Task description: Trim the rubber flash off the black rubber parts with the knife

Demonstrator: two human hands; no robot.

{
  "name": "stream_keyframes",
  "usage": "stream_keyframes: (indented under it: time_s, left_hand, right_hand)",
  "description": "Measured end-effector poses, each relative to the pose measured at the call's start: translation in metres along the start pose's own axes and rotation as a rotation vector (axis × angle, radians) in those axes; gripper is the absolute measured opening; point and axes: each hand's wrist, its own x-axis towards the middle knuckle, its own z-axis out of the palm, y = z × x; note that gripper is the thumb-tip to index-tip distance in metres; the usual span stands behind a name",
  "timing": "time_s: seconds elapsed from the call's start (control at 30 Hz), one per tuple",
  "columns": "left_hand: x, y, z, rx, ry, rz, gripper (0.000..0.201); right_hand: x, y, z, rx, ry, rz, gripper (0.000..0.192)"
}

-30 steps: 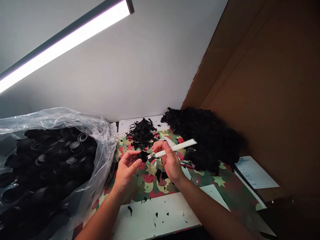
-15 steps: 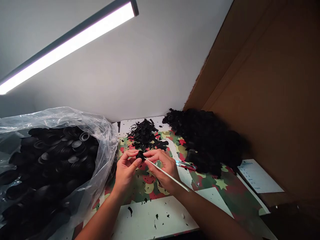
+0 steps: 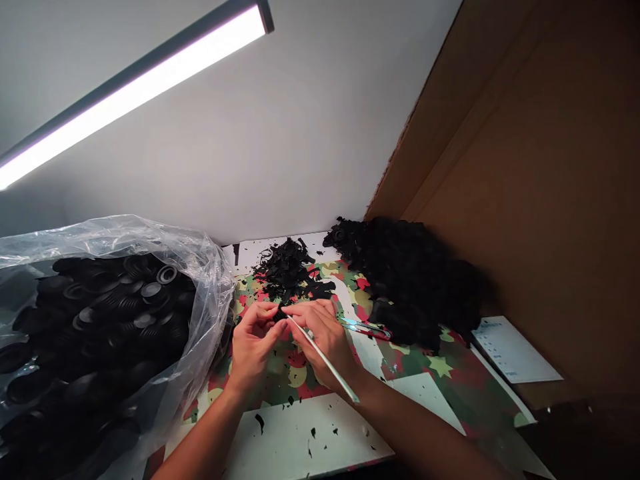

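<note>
My left hand (image 3: 253,350) pinches a small black rubber part (image 3: 281,312) between thumb and fingers over the patterned mat (image 3: 425,367). My right hand (image 3: 323,340) grips a thin white-handled blade tool (image 3: 325,360); its tip meets the black part and its handle slants down toward my right wrist. Both hands touch at the part, which is mostly hidden by my fingers.
A clear plastic bag (image 3: 200,267) full of black round rubber parts (image 3: 100,320) lies at the left. Black trimmings (image 3: 287,270) are heaped behind my hands, and a large pile of black parts (image 3: 415,280) sits at the right beside a cardboard wall (image 3: 540,187). Scissors (image 3: 367,328) and a paper sheet (image 3: 515,357) lie nearby.
The white tool swung round in my right hand: its handle pointed up and right, now it slants down toward my wrist. Both hands closed in tighter on the black part.
</note>
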Motion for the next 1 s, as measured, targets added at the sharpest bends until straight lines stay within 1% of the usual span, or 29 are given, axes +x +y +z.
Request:
stream_keyframes:
  time_s: [0.07,0.13,0.2,0.27,0.37,0.47,0.53,0.57,0.6,0.67,0.73,0.77,0.83,0.93,1.0]
  left_hand:
    - [-0.001,-0.001,-0.001,-0.011,-0.028,-0.009,0.026]
    - [-0.002,0.0,-0.002,-0.068,-0.045,-0.034,0.025]
    - [-0.001,0.002,-0.002,-0.163,-0.039,-0.072,0.028]
    - [0.001,0.005,-0.003,-0.256,-0.04,-0.13,0.033]
    - [0.003,0.01,-0.003,-0.343,-0.076,-0.256,0.035]
    - [0.005,0.009,-0.004,-0.354,-0.068,-0.331,0.037]
    - [0.007,0.005,-0.005,-0.284,-0.026,-0.29,0.039]
    - [0.008,0.003,-0.006,-0.226,-0.004,-0.242,0.038]
    - [0.009,0.001,-0.006,-0.161,0.011,-0.191,0.037]
    - [0.011,-0.002,-0.008,-0.048,0.031,-0.11,0.038]
    - [0.012,-0.004,-0.009,0.017,0.031,-0.075,0.054]
    - [0.012,-0.005,-0.009,0.04,0.024,-0.064,0.062]
    - [0.011,-0.005,-0.01,0.087,-0.002,-0.036,0.073]
    - [0.01,-0.003,-0.012,0.184,-0.044,-0.005,0.079]
    - [0.009,-0.001,-0.012,0.238,-0.066,0.005,0.083]
  right_hand:
    - [0.006,0.013,-0.002,-0.104,0.061,0.011,0.019]
    - [0.012,0.03,-0.007,-0.192,0.127,0.081,0.017]
    - [0.017,0.046,-0.013,-0.246,0.122,0.161,0.015]
    - [0.02,0.055,-0.016,-0.257,0.113,0.231,0.015]
    - [0.021,0.052,-0.015,-0.137,0.091,0.33,0.015]
    - [0.019,0.039,-0.011,0.143,-0.035,0.43,0.016]
    - [0.016,0.033,-0.008,0.293,-0.117,0.473,0.017]
    - [0.015,0.032,-0.008,0.321,-0.125,0.478,0.017]
    - [0.015,0.032,-0.008,0.317,-0.106,0.467,0.017]
    - [0.014,0.035,-0.01,0.27,-0.013,0.398,0.014]
    - [0.014,0.038,-0.012,0.255,0.058,0.311,0.011]
    - [0.014,0.038,-0.014,0.263,0.056,0.285,0.014]
    - [0.014,0.037,-0.014,0.263,-0.018,0.251,0.022]
    - [0.012,0.029,-0.011,0.231,-0.174,0.18,0.021]
    - [0.011,0.025,-0.007,0.228,-0.241,0.13,0.028]
